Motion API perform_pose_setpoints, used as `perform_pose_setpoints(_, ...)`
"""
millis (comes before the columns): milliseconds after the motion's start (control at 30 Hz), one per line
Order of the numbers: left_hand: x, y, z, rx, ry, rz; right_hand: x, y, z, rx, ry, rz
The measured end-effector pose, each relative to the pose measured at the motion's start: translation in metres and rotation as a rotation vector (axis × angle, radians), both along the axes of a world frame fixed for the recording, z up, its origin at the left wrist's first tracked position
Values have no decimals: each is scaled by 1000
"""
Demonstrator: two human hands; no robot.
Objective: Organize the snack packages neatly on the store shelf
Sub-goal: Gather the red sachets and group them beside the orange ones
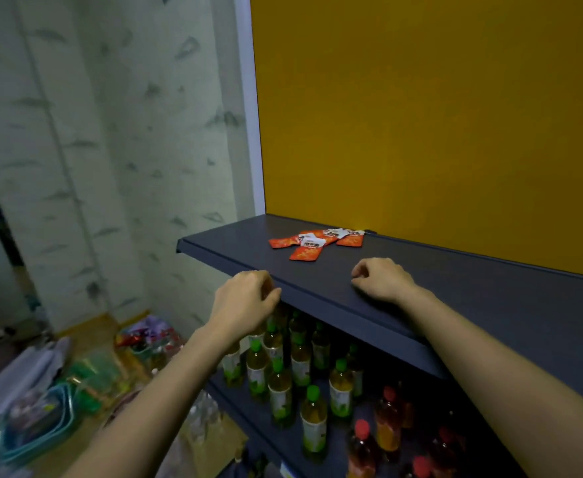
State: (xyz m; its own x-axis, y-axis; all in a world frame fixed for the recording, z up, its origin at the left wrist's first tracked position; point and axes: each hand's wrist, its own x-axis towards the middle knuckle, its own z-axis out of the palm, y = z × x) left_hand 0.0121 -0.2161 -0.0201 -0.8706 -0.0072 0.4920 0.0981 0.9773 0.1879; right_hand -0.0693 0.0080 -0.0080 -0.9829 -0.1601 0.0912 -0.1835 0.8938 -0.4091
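Note:
Several small orange-red snack packages (316, 242) with white labels lie scattered and partly overlapping on the dark shelf (473, 288), near its yellow back panel. My left hand (245, 300) hovers at the shelf's front edge with fingers loosely curled, holding nothing. My right hand (381, 278) rests on the shelf top, fingers curled under, a short way in front of the packages and apart from them. Neither hand touches a package.
Green-capped bottles (279, 377) and red-capped bottles (386, 422) crowd the lower shelf. On the floor at left lie a blue basket (38, 429), bags and loose packets (148, 334). A patterned wall stands to the left.

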Motion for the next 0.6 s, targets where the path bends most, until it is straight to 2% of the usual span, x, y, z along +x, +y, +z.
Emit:
perform_pose_setpoints(267,-117,-4,6,11,-37,-32,-103,-26,2,9,35,-103)
perform_pose_setpoints(400,-177,1,5,-148,-175,-88,-152,-21,12,27,76,-238)
perform_pose_setpoints(467,-202,0,3,-112,-251,-87,-172,-17,17,40,77,-311)
perform_pose_setpoints(600,-241,-6,-2,-71,-342,-109,-194,-17,12,67,-45,-372)
